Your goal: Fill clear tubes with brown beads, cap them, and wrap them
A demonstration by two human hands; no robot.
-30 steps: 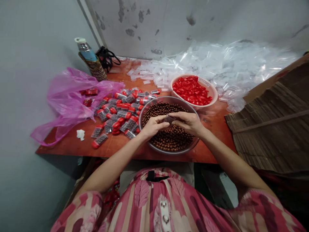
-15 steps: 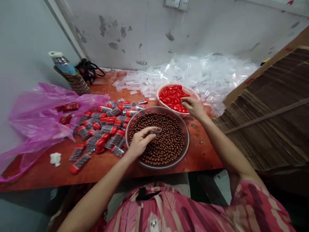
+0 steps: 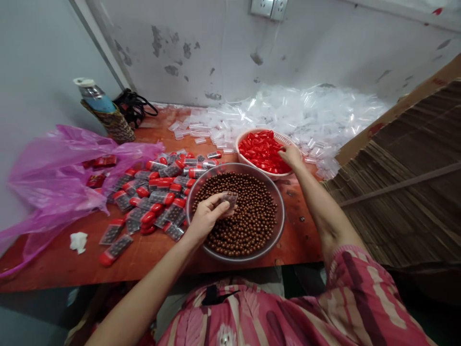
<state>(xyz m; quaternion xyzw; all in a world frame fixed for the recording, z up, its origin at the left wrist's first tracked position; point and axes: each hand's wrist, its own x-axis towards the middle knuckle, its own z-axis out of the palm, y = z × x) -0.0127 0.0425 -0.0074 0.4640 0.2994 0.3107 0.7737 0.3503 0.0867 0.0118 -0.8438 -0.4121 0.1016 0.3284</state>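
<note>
My left hand (image 3: 211,215) is closed round a small clear container (image 3: 229,198) with brown balls in it, above a metal bowl (image 3: 280,218) of brown beads (image 3: 248,226). At the right side of a pink basket (image 3: 240,156), my right hand (image 3: 291,156) has its fingertips pinched at the red caps (image 3: 264,150). Whether a cap is between those fingers is too small to tell. Left of the bowl lie many filled clear containers with red caps (image 3: 162,197) in a loose heap.
Empty clear containers (image 3: 288,108) are piled along the wall. A purple plastic bag (image 3: 54,178), a bottle in a woven sleeve (image 3: 104,108) and a white tissue (image 3: 78,242) are at the left. Stacked cardboard (image 3: 406,182) stands at the right.
My right hand has moved lower, in among the red caps at the basket's right side. The container in my left hand has tilted and shows more of its clear side.
</note>
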